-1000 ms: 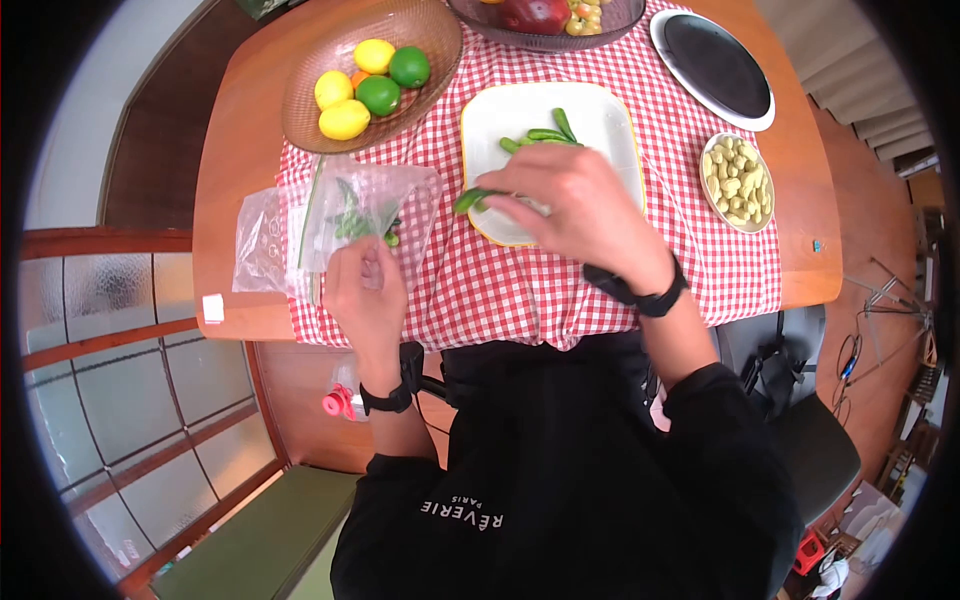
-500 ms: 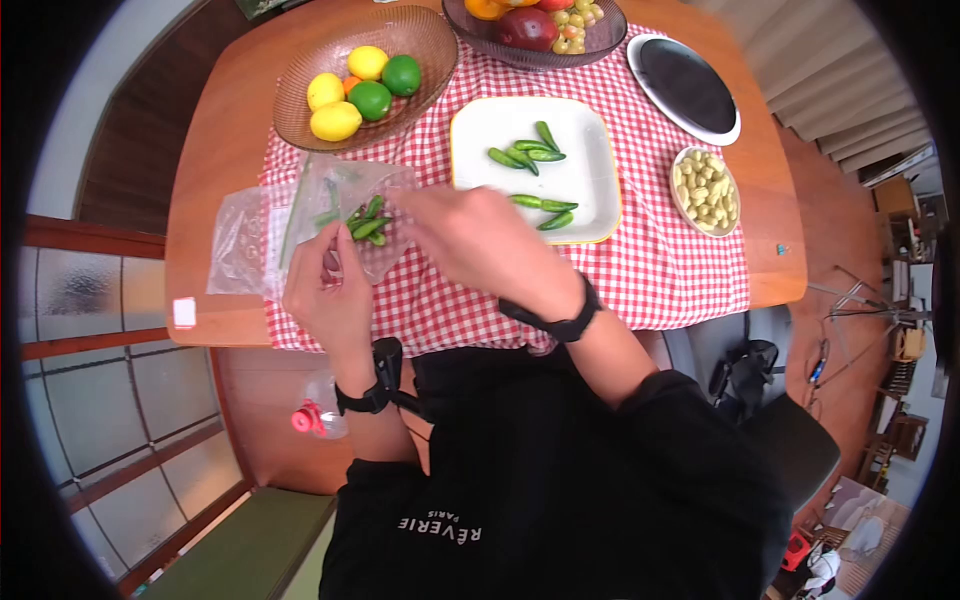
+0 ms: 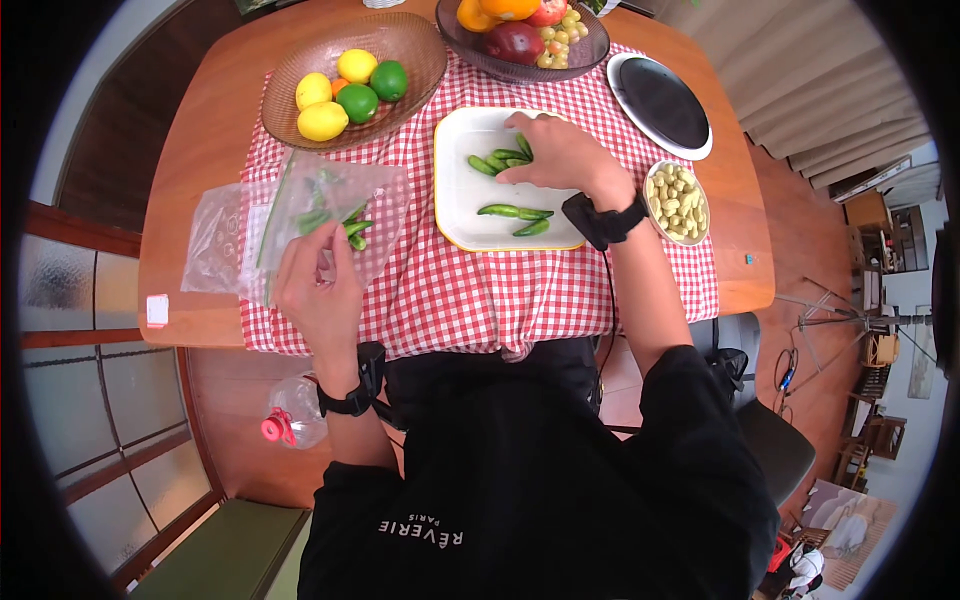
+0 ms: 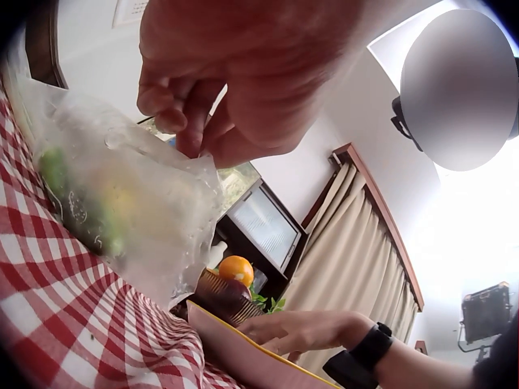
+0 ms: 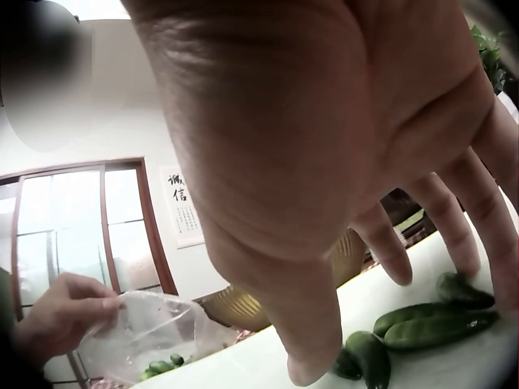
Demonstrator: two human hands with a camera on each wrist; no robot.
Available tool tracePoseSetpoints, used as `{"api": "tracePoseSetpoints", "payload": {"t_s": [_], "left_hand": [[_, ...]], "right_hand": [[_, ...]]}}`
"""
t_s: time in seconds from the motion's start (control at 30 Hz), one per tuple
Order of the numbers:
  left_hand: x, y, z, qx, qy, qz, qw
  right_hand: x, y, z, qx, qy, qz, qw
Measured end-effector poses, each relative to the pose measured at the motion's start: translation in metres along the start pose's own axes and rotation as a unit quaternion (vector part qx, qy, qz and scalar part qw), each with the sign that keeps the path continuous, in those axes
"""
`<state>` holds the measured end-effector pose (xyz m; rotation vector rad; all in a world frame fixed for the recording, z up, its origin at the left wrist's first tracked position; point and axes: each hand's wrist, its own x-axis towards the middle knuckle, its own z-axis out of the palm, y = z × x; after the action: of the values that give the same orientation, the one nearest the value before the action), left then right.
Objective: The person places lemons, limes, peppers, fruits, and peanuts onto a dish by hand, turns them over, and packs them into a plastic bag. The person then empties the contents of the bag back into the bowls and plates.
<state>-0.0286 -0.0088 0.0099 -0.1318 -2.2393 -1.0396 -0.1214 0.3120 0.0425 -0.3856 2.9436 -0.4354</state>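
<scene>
My left hand (image 3: 318, 292) pinches the edge of a clear zip bag (image 3: 388, 188) between thumb and fingertips, lifting its mouth off the cloth. Several green chili peppers (image 3: 357, 242) lie inside the bag. Over the white tray (image 3: 458, 222) with a yellow rim, my right hand (image 3: 568, 160) reaches down with fingers spread around a cluster of green peppers (image 5: 434, 324). In the right wrist view the thumb is beside one end of that cluster and the fingertips beside the other. Nearer the tray's front edge lie a few more peppers (image 3: 512, 212).
A brown bowl (image 3: 420, 60) of lemons and limes stands back left, and a fruit bowl (image 3: 600, 45) behind the tray. To the right are a dish of peanuts (image 3: 677, 203) and a black-topped white disc (image 3: 660, 100). Another clear plastic bag (image 3: 212, 240) lies at left.
My right hand brought a pepper from the tray to the bag, then returned without it to the peppers on the tray. The left hand kept its pinch on the bag.
</scene>
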Motion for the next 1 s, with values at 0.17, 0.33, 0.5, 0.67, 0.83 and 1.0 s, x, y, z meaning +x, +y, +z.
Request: {"api": "tracePoseSetpoints", "payload": {"t_s": [0.17, 0.33, 0.5, 0.67, 0.83, 1.0], "left_hand": [[0.0, 0.003, -0.002, -0.003, -0.008, -0.001, 1.0], [-0.002, 0.004, -0.002, 0.009, -0.018, -0.01, 1.0], [-0.002, 0.003, -0.002, -0.003, -0.008, 0.004, 1.0], [0.0, 0.005, -0.003, 0.0, -0.014, 0.0, 1.0], [0.002, 0.007, -0.004, 0.004, -0.007, 0.003, 1.0], [0.002, 0.004, -0.001, -0.001, 0.009, 0.021, 1.0]], "right_hand": [[0.015, -0.029, 0.014, -0.043, -0.038, -0.022, 0.998], [0.021, -0.041, 0.024, -0.051, -0.033, -0.056, 0.997], [0.025, -0.035, 0.03, -0.032, -0.013, -0.068, 0.997], [0.016, -0.032, 0.016, -0.016, 0.012, -0.089, 0.996], [0.011, -0.019, -0.001, 0.016, 0.065, -0.122, 0.99], [0.003, -0.011, -0.017, 0.038, 0.059, -0.131, 0.989]]}}
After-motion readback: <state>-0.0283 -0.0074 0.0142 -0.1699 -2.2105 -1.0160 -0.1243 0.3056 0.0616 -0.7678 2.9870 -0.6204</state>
